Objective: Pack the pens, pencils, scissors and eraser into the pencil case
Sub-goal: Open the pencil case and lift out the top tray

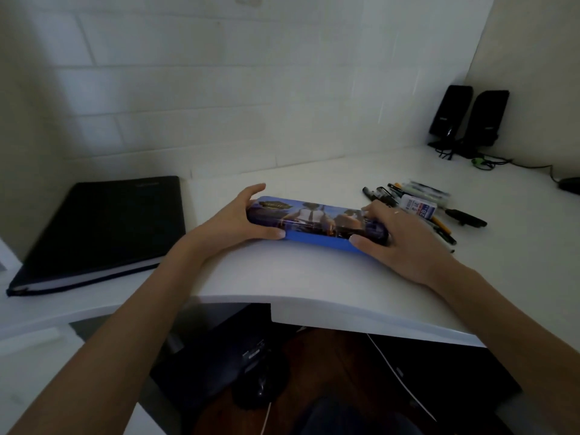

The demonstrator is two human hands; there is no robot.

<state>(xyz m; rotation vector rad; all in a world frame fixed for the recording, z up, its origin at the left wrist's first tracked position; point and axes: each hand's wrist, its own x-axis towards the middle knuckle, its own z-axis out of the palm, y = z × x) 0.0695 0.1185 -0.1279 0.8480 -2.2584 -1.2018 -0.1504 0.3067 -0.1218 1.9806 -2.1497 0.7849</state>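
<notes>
A blue pencil case point(314, 219) with a printed picture on its lid lies closed on the white desk point(282, 271). My left hand point(238, 221) grips its left end, thumb on the near side. My right hand point(398, 237) grips its right end. Just right of the case lies a heap of pens and pencils point(417, 196), with a white eraser point(419, 206) on top. A black-handled tool point(466, 217) lies at the heap's right edge; I cannot tell whether it is the scissors.
A black zipped folder point(100, 227) lies at the left of the desk. Two black speakers point(470, 117) with cables stand in the far right corner. A dark mouse-like object point(569, 185) sits at the right edge. The desk's curved front edge point(345, 312) is close to me.
</notes>
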